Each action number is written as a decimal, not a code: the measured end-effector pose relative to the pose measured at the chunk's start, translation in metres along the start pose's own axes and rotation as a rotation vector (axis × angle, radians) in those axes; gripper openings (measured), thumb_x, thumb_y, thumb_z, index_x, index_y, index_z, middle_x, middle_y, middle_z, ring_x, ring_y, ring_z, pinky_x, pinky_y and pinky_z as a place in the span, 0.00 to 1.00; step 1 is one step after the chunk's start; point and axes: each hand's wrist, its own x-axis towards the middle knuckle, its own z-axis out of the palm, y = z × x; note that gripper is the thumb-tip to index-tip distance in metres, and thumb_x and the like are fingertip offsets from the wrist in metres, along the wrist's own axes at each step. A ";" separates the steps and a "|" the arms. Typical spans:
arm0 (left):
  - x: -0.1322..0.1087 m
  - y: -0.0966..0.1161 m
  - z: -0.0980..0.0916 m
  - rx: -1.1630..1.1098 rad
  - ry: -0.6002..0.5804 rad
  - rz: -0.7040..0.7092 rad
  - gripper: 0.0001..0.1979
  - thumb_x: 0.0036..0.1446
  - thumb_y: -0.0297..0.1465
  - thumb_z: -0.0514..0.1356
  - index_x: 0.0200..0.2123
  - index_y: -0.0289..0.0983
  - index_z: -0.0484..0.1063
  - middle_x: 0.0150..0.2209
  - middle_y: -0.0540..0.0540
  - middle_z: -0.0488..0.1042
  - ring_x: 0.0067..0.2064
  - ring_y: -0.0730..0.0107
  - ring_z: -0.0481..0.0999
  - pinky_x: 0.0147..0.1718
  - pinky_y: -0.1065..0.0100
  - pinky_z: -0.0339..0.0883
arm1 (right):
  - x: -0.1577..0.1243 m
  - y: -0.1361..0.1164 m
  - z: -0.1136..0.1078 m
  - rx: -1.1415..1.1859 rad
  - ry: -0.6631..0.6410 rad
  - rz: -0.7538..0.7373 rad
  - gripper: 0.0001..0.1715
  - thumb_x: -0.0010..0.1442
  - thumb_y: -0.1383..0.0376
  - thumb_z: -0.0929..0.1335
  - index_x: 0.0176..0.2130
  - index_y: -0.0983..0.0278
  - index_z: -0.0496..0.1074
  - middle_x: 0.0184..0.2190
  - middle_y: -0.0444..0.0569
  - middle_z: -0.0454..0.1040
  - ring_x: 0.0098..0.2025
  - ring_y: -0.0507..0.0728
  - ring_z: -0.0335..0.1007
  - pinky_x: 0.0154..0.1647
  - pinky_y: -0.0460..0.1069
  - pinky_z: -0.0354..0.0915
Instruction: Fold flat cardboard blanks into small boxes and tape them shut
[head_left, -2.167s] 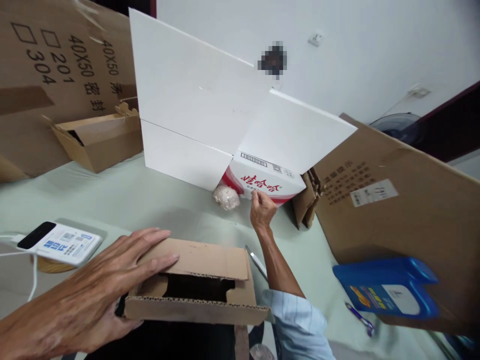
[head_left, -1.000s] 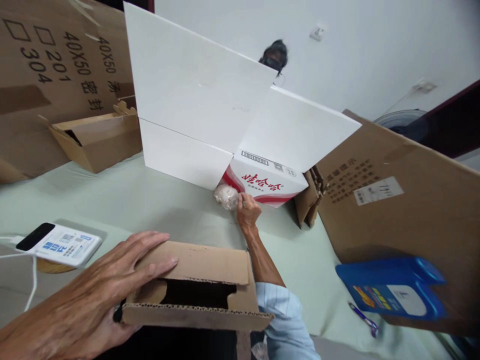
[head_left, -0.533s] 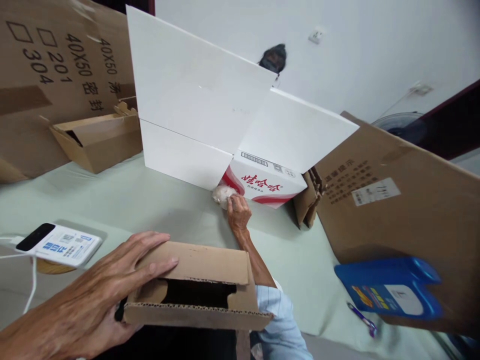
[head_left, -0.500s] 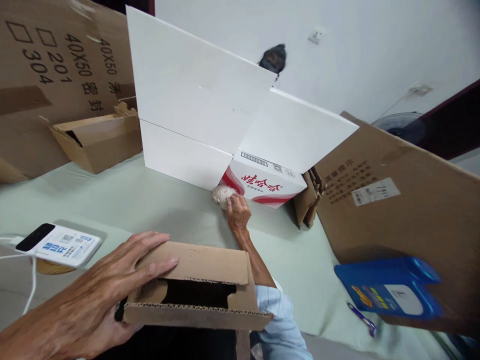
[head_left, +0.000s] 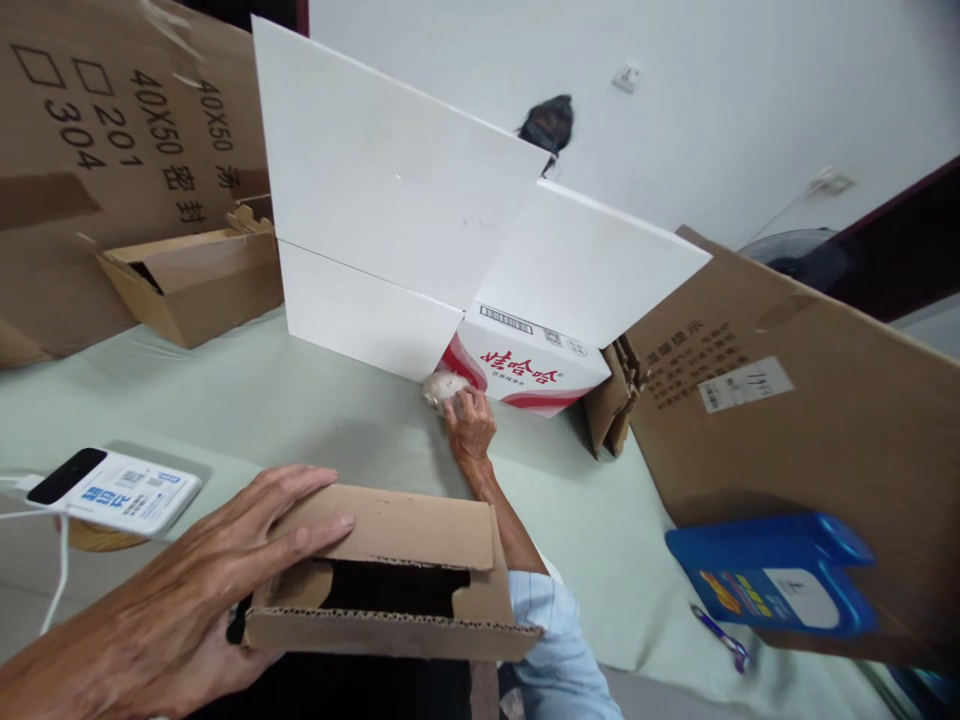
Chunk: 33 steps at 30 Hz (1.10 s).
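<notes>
My left hand (head_left: 247, 555) grips the left end of a small brown cardboard box (head_left: 420, 520), fingers over the top and thumb side below. A dark opening shows in the box, with its flap edge toward me. Beyond it, my right hand (head_left: 471, 425) reaches out with curled fingers on a pale, crumpled lump (head_left: 444, 390), which looks like balled plastic. That lump lies on the green cloth against the white carton (head_left: 532, 350) with red writing. The right forearm passes behind the held box and is partly hidden.
White panels (head_left: 390, 170) stand upright behind the carton. Large brown cartons (head_left: 97, 220) rise at left and right, with another small brown box (head_left: 217, 285) at left. A white device with cables (head_left: 127, 490), a blue bottle (head_left: 772, 575) and a purple tool (head_left: 721, 638) lie on the cloth.
Almost nothing differs. The view has shifted slightly, and my right hand has moved a little left on the crumpled lump. My left hand keeps its hold on the box.
</notes>
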 end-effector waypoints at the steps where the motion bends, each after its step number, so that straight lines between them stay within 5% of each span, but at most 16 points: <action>1: 0.000 0.000 0.000 0.007 -0.017 0.005 0.48 0.54 0.24 0.67 0.77 0.53 0.61 0.79 0.43 0.58 0.74 0.44 0.66 0.64 0.53 0.77 | 0.000 -0.001 0.000 0.000 -0.003 0.006 0.12 0.71 0.58 0.72 0.50 0.61 0.77 0.56 0.61 0.79 0.57 0.65 0.74 0.56 0.57 0.71; 7: -0.003 -0.003 0.004 0.002 -0.035 -0.017 0.49 0.55 0.25 0.68 0.77 0.53 0.59 0.80 0.45 0.55 0.76 0.42 0.64 0.66 0.52 0.75 | -0.006 -0.007 -0.001 0.028 -0.016 0.003 0.22 0.68 0.52 0.75 0.54 0.63 0.77 0.61 0.64 0.77 0.62 0.68 0.71 0.62 0.60 0.68; 14: -0.004 -0.004 0.005 0.003 -0.035 -0.015 0.49 0.54 0.24 0.66 0.78 0.53 0.58 0.80 0.45 0.54 0.76 0.43 0.62 0.67 0.51 0.74 | -0.003 -0.006 -0.003 0.075 -0.014 0.033 0.16 0.77 0.64 0.62 0.51 0.61 0.78 0.56 0.58 0.78 0.60 0.62 0.73 0.61 0.56 0.68; 19: -0.004 -0.004 0.005 0.020 -0.037 0.000 0.51 0.52 0.23 0.65 0.78 0.52 0.57 0.80 0.43 0.54 0.76 0.42 0.63 0.65 0.48 0.75 | 0.005 -0.004 0.003 0.066 -0.021 0.101 0.09 0.71 0.59 0.71 0.47 0.61 0.75 0.51 0.57 0.77 0.54 0.63 0.73 0.57 0.57 0.70; 29: 0.002 -0.001 0.000 0.014 -0.015 0.014 0.49 0.54 0.26 0.68 0.77 0.54 0.59 0.78 0.42 0.59 0.74 0.41 0.67 0.62 0.52 0.78 | 0.002 0.004 0.015 0.073 -0.072 0.187 0.42 0.65 0.50 0.75 0.68 0.67 0.65 0.61 0.69 0.76 0.62 0.72 0.72 0.63 0.64 0.67; 33: -0.001 -0.001 0.000 0.032 -0.043 0.013 0.49 0.54 0.24 0.65 0.77 0.52 0.58 0.79 0.42 0.56 0.75 0.41 0.65 0.63 0.50 0.77 | -0.001 0.009 0.018 0.082 -0.105 0.188 0.47 0.67 0.48 0.73 0.72 0.70 0.60 0.62 0.70 0.76 0.63 0.71 0.73 0.62 0.62 0.67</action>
